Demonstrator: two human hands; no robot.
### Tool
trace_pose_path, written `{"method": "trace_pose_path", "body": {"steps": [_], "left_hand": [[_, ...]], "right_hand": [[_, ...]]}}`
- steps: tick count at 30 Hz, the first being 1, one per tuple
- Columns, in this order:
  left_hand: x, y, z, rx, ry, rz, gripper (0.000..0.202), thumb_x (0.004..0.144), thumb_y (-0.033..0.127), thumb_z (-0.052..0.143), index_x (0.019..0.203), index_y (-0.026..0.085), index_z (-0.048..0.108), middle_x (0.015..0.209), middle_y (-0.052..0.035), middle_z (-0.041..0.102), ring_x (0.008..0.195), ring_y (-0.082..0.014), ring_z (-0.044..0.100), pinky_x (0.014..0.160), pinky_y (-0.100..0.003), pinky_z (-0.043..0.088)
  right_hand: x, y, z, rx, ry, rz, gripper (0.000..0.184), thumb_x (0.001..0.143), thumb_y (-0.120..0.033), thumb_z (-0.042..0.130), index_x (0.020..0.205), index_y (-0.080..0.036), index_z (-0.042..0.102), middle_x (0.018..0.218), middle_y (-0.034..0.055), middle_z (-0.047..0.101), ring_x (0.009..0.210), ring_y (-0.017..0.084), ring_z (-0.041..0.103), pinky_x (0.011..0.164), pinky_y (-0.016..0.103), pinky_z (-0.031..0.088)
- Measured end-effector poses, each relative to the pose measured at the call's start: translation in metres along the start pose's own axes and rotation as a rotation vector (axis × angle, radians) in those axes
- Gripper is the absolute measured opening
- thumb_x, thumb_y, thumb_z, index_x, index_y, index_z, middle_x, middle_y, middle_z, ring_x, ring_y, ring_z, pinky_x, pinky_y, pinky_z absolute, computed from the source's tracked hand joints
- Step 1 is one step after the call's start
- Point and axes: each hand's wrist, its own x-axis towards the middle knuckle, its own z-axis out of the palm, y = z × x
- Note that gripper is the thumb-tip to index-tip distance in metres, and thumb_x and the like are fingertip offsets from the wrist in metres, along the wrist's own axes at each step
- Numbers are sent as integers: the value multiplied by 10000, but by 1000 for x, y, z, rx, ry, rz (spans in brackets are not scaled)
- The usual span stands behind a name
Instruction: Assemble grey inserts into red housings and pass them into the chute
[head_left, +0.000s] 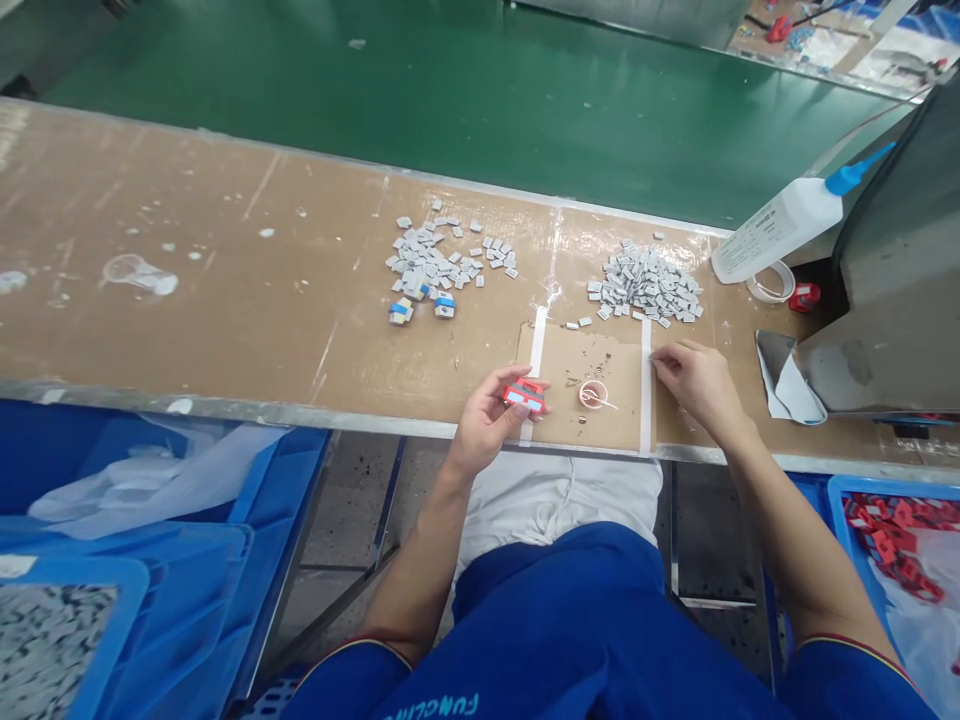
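Observation:
My left hand (484,425) grips a small red plastic part (525,393) with grey and white areas, over the left edge of a taped cardboard sheet (619,350). My right hand (694,385) is closed in a pinch by the sheet's right tape strip; whatever is between its fingertips is too small to name. A small round cup (592,394) with a thin stick in it stands on the sheet between my hands. Just beyond lies a pile of small light grey pieces (649,282). A second grey pile (431,258) lies farther left, with several blue-and-yellow pieces (444,304) at its near edge.
A white squeeze bottle (780,230) with a blue nozzle leans at the right, near a tape roll (771,282) and a dark metal box (892,270). A green belt (450,100) runs behind the bench. Blue bins flank me; the right bin (836,500) holds red parts.

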Motion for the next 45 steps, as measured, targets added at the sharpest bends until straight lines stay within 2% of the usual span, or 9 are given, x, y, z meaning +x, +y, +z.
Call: {"method": "trace_pose_path", "body": {"steps": [3,6,10,14,20,26,29,35,45], "left_hand": [[-5,4,6,-29,-3,-20,480,888,403,830,1251,148,646,1224,-189,772,860,-210,811,762,-278,642],[-11,12,15,-34,-45,1,458,887,354,836,1279,187,671,1283,-156,752,924,-222,814,803,-286,649],[-16,20,28,31,-65,39,474,898,305,823,1336,203,674,1288,-138,757,1018,-226,800,900,-305,647],[-19,23,37,95,-68,60,523,896,313,826,1376,202,654,1296,-138,761,1141,-230,762,989,-314,625],[-21,20,40,81,-88,20,543,897,317,823,1399,220,641,1327,-123,751,1168,-231,755,1014,-319,622],[-22,16,39,114,-83,2,542,895,318,821,1399,213,651,1343,-136,741,1181,-239,744,1037,-335,606],[-22,17,38,179,-72,19,547,895,343,818,1395,190,658,1343,-153,736,1195,-267,736,1044,-371,605],[-20,21,36,286,-69,73,498,926,310,776,1395,196,659,1288,-140,760,1120,-244,757,1018,-359,614],[-19,25,33,482,-61,142,413,965,268,707,1366,181,657,1329,-143,741,1111,-231,750,950,-313,616]], "right_hand": [[-10,-15,-9,111,93,-18,128,876,-227,631,827,-184,741,814,71,740,701,214,688,697,344,534],[-30,-49,-17,379,188,-107,100,918,-252,677,858,-200,738,865,58,737,728,186,688,680,314,557],[-56,-102,-14,665,131,-223,41,948,-194,704,942,-221,734,900,42,739,813,173,695,700,294,563],[-62,-129,-1,767,102,-252,81,957,-144,695,984,-218,714,899,30,732,814,152,688,708,274,562],[-60,-134,7,748,156,-226,88,963,-137,671,965,-213,715,903,36,718,820,158,686,683,270,559],[-63,-132,9,675,112,-219,79,973,-152,657,948,-212,701,909,35,723,775,148,678,692,285,561],[-64,-135,11,640,123,-216,92,974,-144,639,941,-213,689,908,33,725,770,148,687,703,292,568],[-67,-143,13,520,191,-221,114,988,-131,585,938,-211,647,911,43,675,714,136,654,654,274,554],[-59,-143,22,319,164,-373,196,1020,-100,515,870,-211,572,852,40,595,674,133,542,599,245,482]]}}
